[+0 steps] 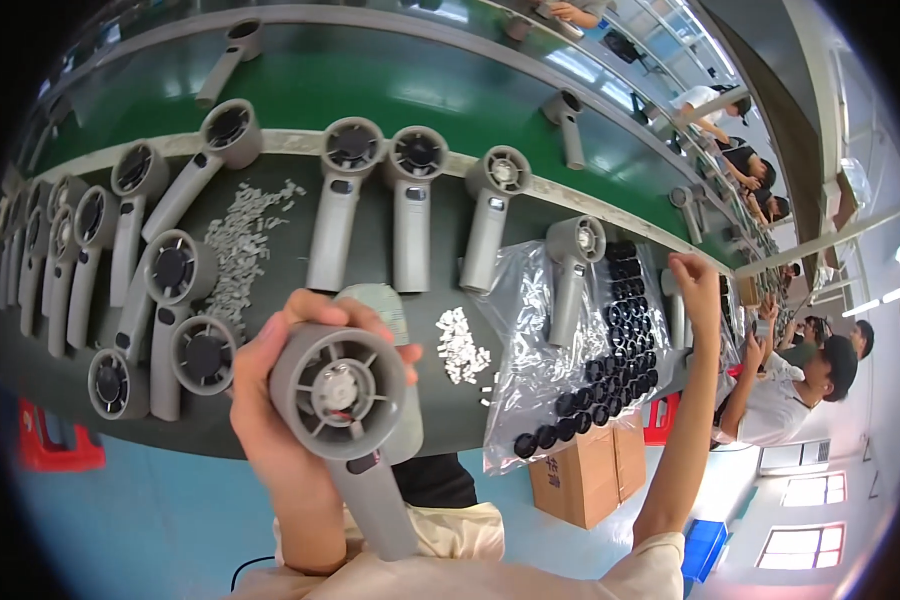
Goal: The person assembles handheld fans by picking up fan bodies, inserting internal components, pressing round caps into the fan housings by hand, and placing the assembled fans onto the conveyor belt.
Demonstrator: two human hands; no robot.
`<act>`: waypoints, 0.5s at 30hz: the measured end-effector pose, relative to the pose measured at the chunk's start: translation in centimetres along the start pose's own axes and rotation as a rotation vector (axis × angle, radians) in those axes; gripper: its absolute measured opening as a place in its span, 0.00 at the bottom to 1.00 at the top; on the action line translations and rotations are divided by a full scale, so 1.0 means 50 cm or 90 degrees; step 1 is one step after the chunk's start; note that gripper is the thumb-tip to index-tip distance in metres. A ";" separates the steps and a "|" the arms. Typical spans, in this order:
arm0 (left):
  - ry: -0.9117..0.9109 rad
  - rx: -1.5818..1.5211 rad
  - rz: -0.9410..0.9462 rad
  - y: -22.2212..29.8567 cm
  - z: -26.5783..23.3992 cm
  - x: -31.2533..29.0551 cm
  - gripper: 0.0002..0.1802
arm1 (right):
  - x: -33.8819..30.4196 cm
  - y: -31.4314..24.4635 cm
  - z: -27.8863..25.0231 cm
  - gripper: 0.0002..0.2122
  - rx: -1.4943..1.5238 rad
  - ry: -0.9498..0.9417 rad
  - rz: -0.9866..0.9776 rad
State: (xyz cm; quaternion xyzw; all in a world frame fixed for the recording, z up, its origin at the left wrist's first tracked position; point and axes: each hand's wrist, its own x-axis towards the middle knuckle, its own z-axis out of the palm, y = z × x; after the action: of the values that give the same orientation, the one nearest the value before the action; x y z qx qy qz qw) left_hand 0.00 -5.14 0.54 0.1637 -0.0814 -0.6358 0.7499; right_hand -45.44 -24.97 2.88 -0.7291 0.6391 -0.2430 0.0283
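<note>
My left hand (pixel 265 400) is closed around a grey handheld fan (pixel 370 480), near the lower middle. The fan's round head faces up, and inside its ring a pale hub with a speck of red shows, without a black cover. My right hand (pixel 700 285) is raised at the right, beyond a sheet of black round caps (pixel 610 330). Its fingers are bent together; whatever they pinch, if anything, is too small to make out. Close to it stands another grey fan (pixel 676 312), partly hidden. A pale green pad (pixel 404 425) lies behind the held fan.
Several grey fans (pixel 412 235) lie along the dark bench (pixel 280 265), many with black hubs. Small grey pieces (pixel 235 260) and white pieces (pixel 460 345) lie in heaps. A green conveyor (pixel 450 95) runs behind. Below are a cardboard box (pixel 590 475) and red stool (pixel 55 440). Co-workers (pixel 780 390) sit rightward.
</note>
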 end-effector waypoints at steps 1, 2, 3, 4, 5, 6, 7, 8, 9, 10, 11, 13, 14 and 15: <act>0.007 0.006 0.002 -0.002 -0.002 0.000 0.21 | -0.012 0.011 0.011 0.09 -0.033 0.042 0.033; 0.014 0.011 0.003 -0.005 -0.003 0.002 0.21 | -0.026 0.015 0.019 0.09 -0.067 0.085 0.068; 0.013 0.021 0.018 -0.013 -0.002 0.005 0.21 | -0.031 0.039 0.018 0.09 -0.109 0.141 0.062; 0.012 0.026 0.014 -0.017 -0.002 0.007 0.21 | -0.039 0.055 0.012 0.09 -0.107 0.142 0.068; 0.016 0.039 0.015 -0.020 -0.004 0.009 0.20 | -0.047 0.072 0.004 0.09 -0.117 0.181 0.084; 0.020 0.051 0.015 -0.024 -0.006 0.011 0.20 | -0.054 0.090 -0.006 0.09 -0.128 0.219 0.102; 0.024 0.039 0.012 -0.023 -0.007 0.011 0.20 | -0.055 0.120 -0.023 0.08 -0.155 0.239 0.100; 0.018 0.038 0.002 -0.028 -0.007 0.014 0.20 | -0.061 0.155 -0.042 0.08 -0.161 0.244 0.109; 0.017 0.032 -0.004 -0.033 -0.006 0.017 0.20 | -0.069 0.188 -0.061 0.08 -0.160 0.239 0.129; 0.024 0.032 -0.004 -0.032 -0.005 0.017 0.20 | -0.074 0.194 -0.060 0.08 -0.150 0.226 0.148; 0.010 0.027 -0.019 -0.030 -0.005 0.018 0.19 | -0.084 0.198 -0.060 0.08 -0.169 0.224 0.159; 0.006 0.054 -0.021 -0.034 0.010 0.018 0.18 | -0.111 0.169 -0.045 0.08 -0.119 0.212 0.130; 0.006 0.083 -0.014 -0.031 0.015 0.015 0.16 | -0.119 0.131 -0.016 0.08 -0.060 0.197 0.095; -0.022 0.088 -0.042 -0.039 0.010 0.022 0.16 | -0.143 0.084 -0.022 0.07 -0.031 0.159 0.114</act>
State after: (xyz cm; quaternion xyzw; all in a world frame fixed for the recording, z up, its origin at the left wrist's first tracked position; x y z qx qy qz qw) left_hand -1.76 -6.56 0.25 0.2063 -0.1328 -0.6557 0.7141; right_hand -50.20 -18.67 0.09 -0.6338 0.7059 -0.3127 -0.0472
